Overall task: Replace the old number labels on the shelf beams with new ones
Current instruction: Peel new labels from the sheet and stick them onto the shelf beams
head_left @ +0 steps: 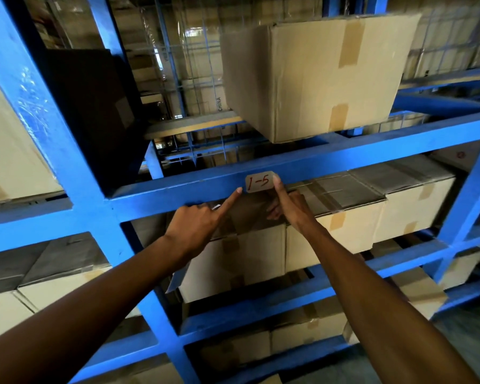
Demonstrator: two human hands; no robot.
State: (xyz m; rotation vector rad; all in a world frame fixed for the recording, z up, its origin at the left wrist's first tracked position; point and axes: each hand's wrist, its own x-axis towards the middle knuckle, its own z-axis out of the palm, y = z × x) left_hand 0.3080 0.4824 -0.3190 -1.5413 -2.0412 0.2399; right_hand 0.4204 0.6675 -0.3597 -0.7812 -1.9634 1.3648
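A small tan label (pixel 259 182) with "1-5" written in red sits on the front of a blue shelf beam (pixel 178 189) at the middle of the view. My left hand (pixel 198 221) points with its index finger, the tip touching the label's lower left corner, the other fingers curled. My right hand (pixel 288 206) has one straight finger pressed against the label's right edge; its other fingers are curled below the beam. I cannot tell whether either hand holds anything else.
Blue uprights (pixel 75 173) and lower beams (pixel 261 300) frame the rack. A large cardboard box (pixel 311 76) overhangs the beam just above the label. More taped boxes (pixel 352 217) fill the shelf right behind my hands and the levels below.
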